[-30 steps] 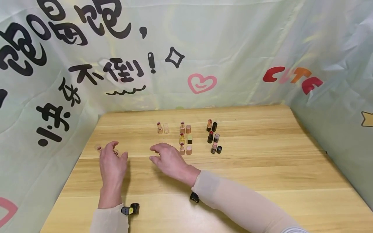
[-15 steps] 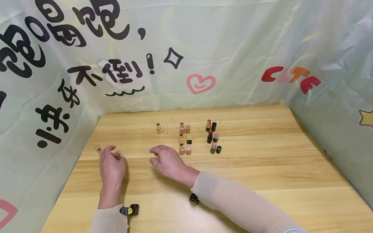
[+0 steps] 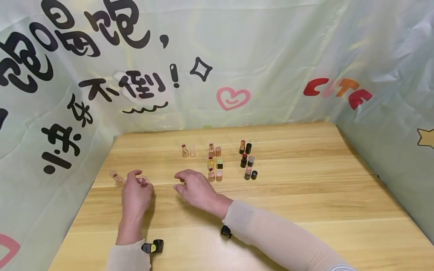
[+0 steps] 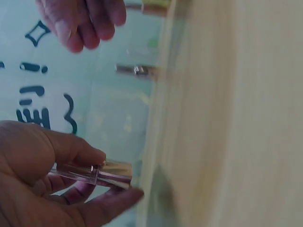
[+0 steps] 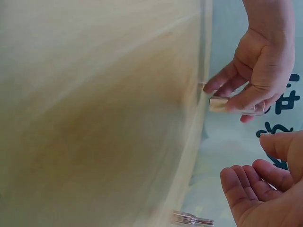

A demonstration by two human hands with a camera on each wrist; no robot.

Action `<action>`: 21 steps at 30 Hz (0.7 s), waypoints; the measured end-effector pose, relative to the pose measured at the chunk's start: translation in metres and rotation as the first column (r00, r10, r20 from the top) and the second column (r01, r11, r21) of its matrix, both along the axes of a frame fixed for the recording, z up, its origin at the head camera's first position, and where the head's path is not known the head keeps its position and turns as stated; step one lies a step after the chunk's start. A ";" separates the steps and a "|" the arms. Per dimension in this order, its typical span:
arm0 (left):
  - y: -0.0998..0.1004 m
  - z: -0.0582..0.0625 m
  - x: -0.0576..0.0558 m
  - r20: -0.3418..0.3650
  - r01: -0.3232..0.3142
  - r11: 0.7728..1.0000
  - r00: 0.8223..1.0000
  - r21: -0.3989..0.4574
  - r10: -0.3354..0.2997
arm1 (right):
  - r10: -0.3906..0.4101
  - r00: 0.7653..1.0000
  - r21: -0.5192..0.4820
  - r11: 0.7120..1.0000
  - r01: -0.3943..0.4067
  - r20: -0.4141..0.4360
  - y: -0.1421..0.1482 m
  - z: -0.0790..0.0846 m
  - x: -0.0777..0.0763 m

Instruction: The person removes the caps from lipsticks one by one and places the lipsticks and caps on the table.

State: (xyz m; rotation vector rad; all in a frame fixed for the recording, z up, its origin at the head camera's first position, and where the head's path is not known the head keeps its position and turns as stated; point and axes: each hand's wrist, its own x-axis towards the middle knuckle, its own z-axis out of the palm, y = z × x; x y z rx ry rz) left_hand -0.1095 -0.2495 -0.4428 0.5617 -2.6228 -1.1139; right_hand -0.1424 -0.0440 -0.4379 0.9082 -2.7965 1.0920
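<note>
My left hand (image 3: 135, 194) pinches a lipstick (image 4: 116, 172) with a gold base and a clear cap between thumb and fingers. In the left wrist view its base appears slightly above the wooden table. Just left of that hand, another clear-capped lipstick (image 3: 117, 178) stands on the table. My right hand (image 3: 197, 188) hovers over the middle of the table, fingers loosely bent and holding nothing. Close beyond its knuckles stand an uncapped rose-gold lipstick (image 3: 211, 174) and its pink cap (image 3: 219, 175).
Uncapped lipsticks stand in columns with caps beside them: a pink-gold one (image 3: 184, 151) with a clear cap (image 3: 192, 151), a gold one (image 3: 211, 162), and black-based ones (image 3: 243, 160) to the right. Printed cloth (image 3: 271, 56) encloses the table's back and sides.
My left hand has come down, gripped the lipstick and drawn it slightly right, away from the other clear-capped one. The right hand has barely moved.
</note>
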 end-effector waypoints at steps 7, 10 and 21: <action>0.032 0.016 -0.003 -0.001 0.177 0.981 0.984 0.084 -0.178 | 0.005 1.000 -0.100 0.995 -0.002 0.028 0.010 0.013 0.000; 0.049 0.020 -0.004 -0.018 0.244 0.962 0.970 0.121 -0.244 | 0.016 0.999 -0.136 0.991 -0.009 0.051 0.017 0.019 0.000; 0.075 0.018 -0.008 -0.020 0.363 0.909 0.930 0.206 -0.367 | -0.013 0.990 -0.165 0.986 0.035 0.137 0.034 0.027 -0.005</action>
